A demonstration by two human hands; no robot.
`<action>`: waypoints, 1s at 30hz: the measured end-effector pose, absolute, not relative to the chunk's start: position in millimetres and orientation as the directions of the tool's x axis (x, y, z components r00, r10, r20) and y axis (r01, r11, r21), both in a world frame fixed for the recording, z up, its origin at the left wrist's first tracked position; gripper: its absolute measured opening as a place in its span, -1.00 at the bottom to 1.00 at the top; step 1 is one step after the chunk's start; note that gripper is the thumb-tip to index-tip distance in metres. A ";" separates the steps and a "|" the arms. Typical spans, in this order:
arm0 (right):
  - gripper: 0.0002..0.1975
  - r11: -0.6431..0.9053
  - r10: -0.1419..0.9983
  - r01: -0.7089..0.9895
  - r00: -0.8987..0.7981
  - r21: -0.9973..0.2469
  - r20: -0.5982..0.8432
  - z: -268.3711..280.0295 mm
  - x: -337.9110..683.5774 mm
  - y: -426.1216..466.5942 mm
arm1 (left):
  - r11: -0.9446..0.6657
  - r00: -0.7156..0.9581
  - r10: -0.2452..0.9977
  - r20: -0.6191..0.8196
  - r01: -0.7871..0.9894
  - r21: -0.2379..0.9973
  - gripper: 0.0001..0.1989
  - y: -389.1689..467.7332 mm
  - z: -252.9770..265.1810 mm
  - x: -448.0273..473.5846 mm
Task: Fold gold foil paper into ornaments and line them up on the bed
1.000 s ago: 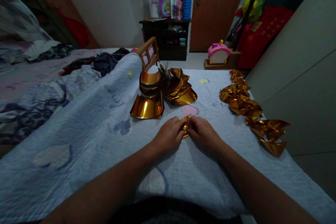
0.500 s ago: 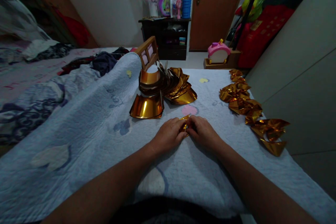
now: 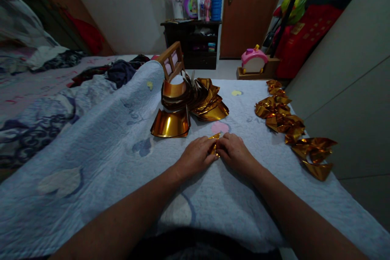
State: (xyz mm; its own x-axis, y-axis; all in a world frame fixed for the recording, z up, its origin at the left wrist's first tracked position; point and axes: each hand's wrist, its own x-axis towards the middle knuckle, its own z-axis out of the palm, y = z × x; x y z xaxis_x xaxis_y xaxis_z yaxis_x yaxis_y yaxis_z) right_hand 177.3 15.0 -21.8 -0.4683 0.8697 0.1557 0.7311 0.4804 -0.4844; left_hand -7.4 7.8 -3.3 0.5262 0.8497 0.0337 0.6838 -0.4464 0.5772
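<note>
Between my two hands is a small folded piece of gold foil paper (image 3: 215,138), mostly covered by the fingers. My left hand (image 3: 196,153) is closed on its left side, thumb toward me. On the right side, my right hand (image 3: 235,149) pinches the same piece with thumb and fingertips. Beyond the hands lie fanned stacks of flat gold foil sheets (image 3: 170,124), some curved, with more sheets (image 3: 211,107) to their right. Along the right edge runs a row of folded gold foil pieces (image 3: 284,123), several of them boat-like in shape.
A light blue quilted cover (image 3: 122,195) with heart shapes lies under everything. Behind the stacks stands a wooden frame (image 3: 170,61). A pink toy case (image 3: 254,61) sits past the far edge, and a dark cabinet (image 3: 191,28) stands by the wall. Rumpled bedding (image 3: 88,89) lies left.
Both hands stay in place around the foil piece. The right fingers have shifted slightly, and a little more of the foil's upper point shows.
</note>
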 end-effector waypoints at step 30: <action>-0.57 0.302 0.953 0.894 -0.279 -0.330 0.117 -14.0 212.1 15.1 | -0.458 0.555 0.832 0.013 0.673 0.581 -0.50 9.1 -2.3 -11.2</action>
State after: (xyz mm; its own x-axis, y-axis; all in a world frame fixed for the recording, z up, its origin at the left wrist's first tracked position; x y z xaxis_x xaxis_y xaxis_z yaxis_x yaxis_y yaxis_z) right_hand 212.1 15.1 -14.0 -0.2788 0.9532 0.1166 0.8942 0.3020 -0.3304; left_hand -11.2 9.1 -2.3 0.5547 0.8320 0.0135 0.6729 -0.4580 0.5808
